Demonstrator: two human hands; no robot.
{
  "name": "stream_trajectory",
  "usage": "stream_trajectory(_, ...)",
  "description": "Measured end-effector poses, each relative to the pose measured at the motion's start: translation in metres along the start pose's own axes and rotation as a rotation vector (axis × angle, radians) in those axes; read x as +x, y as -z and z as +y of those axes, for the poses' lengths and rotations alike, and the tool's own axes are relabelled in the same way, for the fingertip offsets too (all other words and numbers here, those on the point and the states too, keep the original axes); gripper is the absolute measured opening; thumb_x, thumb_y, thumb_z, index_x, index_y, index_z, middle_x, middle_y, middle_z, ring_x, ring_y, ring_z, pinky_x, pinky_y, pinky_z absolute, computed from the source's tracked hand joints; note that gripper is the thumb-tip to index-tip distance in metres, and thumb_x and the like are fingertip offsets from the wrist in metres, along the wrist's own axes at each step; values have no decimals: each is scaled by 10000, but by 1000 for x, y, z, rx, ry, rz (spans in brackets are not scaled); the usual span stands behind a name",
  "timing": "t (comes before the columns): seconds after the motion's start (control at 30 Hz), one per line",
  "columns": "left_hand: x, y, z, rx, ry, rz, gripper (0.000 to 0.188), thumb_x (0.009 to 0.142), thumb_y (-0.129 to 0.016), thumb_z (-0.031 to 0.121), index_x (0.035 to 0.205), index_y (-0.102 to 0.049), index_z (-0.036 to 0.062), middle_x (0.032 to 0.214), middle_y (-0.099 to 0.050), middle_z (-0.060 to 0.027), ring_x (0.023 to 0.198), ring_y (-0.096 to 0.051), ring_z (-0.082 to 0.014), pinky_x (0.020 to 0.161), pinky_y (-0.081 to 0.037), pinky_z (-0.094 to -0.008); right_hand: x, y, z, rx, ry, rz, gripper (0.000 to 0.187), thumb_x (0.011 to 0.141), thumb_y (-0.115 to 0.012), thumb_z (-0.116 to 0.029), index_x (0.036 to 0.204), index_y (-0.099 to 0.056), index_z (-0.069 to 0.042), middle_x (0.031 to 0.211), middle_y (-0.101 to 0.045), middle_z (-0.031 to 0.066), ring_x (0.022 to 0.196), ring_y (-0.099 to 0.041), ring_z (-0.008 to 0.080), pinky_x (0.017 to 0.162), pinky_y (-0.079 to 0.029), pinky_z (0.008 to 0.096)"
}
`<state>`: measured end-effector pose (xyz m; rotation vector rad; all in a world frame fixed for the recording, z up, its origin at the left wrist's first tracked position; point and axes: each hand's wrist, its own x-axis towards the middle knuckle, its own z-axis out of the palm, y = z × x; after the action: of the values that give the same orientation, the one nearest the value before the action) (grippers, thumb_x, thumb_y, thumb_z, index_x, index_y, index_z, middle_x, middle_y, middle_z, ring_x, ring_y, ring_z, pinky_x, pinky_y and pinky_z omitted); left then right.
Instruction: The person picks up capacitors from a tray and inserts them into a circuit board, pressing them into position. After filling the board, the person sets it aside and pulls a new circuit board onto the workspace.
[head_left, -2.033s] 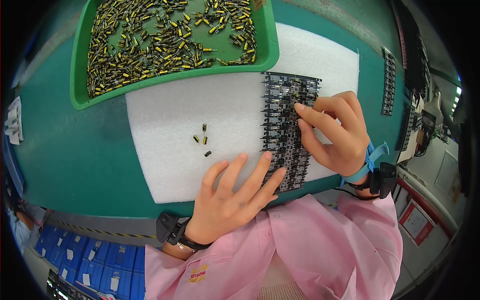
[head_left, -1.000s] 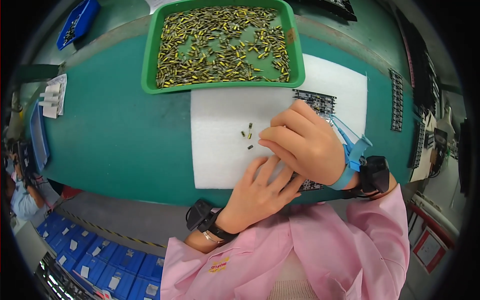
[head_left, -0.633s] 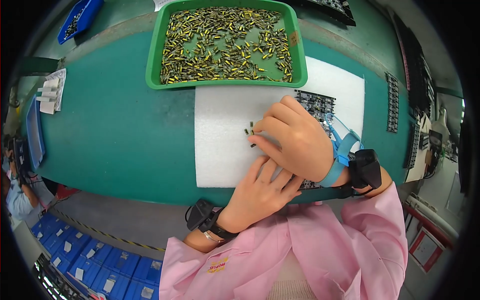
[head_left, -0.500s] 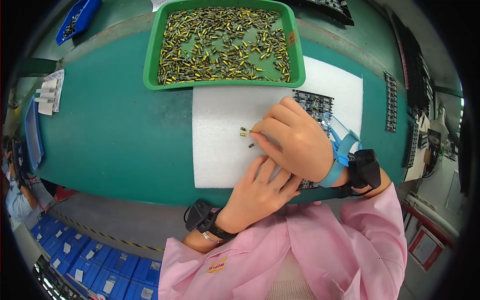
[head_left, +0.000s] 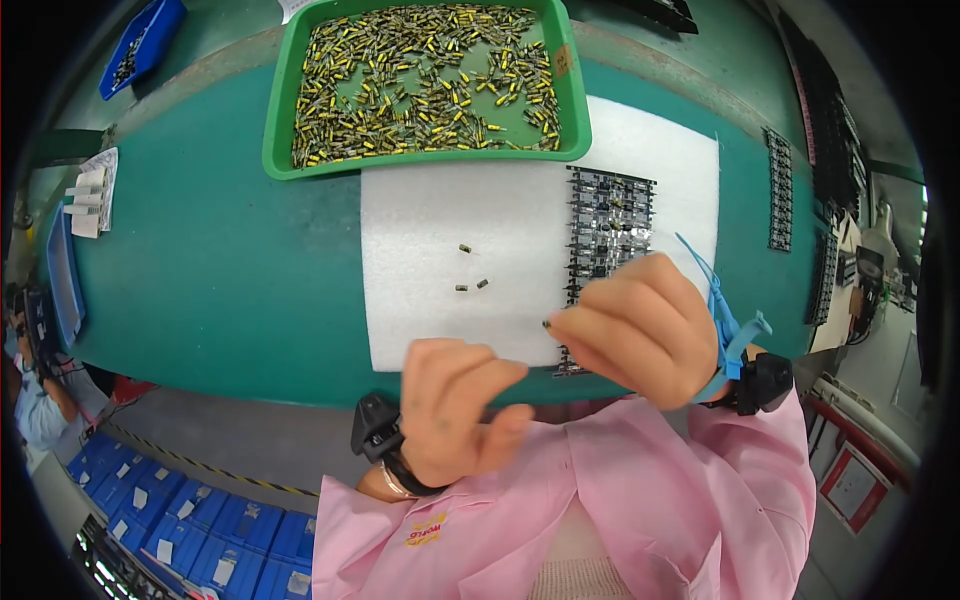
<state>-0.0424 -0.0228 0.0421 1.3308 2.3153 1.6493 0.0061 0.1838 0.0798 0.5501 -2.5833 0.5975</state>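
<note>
My right hand (head_left: 640,330) pinches a small capacitor (head_left: 547,324) between thumb and forefinger, over the near part of a circuit board panel (head_left: 610,215). That hand hides part of the panel. To its left, my left hand (head_left: 455,405) hovers over the table's near edge with thumb and fingers apart and nothing between them. Three loose capacitors lie on the white foam sheet (head_left: 420,220): one farther off (head_left: 465,248) and two nearer, a left one (head_left: 461,288) and a right one (head_left: 482,283).
At the back stands a green tray (head_left: 578,100) full of yellow-and-dark capacitors, overlapping the foam sheet. A blue bin (head_left: 150,50) is at the far left. More board panels (head_left: 779,190) lie on the right. Blue boxes (head_left: 240,525) stand on the floor at lower left.
My right hand has moved right and nearer, with a capacitor pinched in it. My left hand has drawn back leftward, away from it. More of the circuit board panel shows.
</note>
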Motion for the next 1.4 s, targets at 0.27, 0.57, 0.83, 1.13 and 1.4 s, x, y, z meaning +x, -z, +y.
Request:
stream_trajectory(0.27, 18, 11, 19, -69, 137, 18, 88, 751, -677, 51, 798, -603, 36, 713, -588, -45, 612, -500, -208, 598, -375, -314, 5, -1, -18, -13, 236, 189, 256, 564, -692, -152, 772, -723, -5, 702, -588, 68, 620, -476, 177, 437, -341, 268)
stream_trajectory(0.57, 19, 10, 34, -3, 7, 24, 144, 686, -683, -48, 781, -604, 26, 721, -586, -42, 607, -514, -203, 570, -373, -309, -7, 2, -18, 144, 168, 207, 286, 606, -763, -201, 816, -712, -15, 745, -601, 58, 629, -473, 175, 477, -343, 277)
stream_trajectory(0.83, 5, 2, 46, 72, -363, -18, 109, 678, -676, 59, 769, -616, 65, 762, -593, -40, 613, -471, -184, 577, -374, -297, -8, 18, -13, 951, -220, -148, 309, 834, -719, -188, 1050, -631, 14, 881, -634, 76, 730, -541, 152, 649, -421, 266)
stream_trajectory(1.13, 2, -42, 76, -59, -769, -425, 112, 668, -602, 164, 671, -537, 73, 678, -485, -27, 688, -487, -170, 581, -390, -277, 14, -9, -44, 1466, -922, -958, 418, 907, -627, -135, 1253, -476, 44, 860, -639, 61, 747, -574, 78, 668, -469, 227)
stream_trajectory(1.4, -4, -48, 62, 227, -881, -536, 144, 730, -587, 166, 721, -522, 38, 722, -501, -45, 671, -504, -190, 609, -436, -308, 5, -2, -61, 1324, -686, -744, 449, 817, -718, -123, 1191, -521, 28, 781, -633, 42, 667, -568, 65, 598, -465, 213)
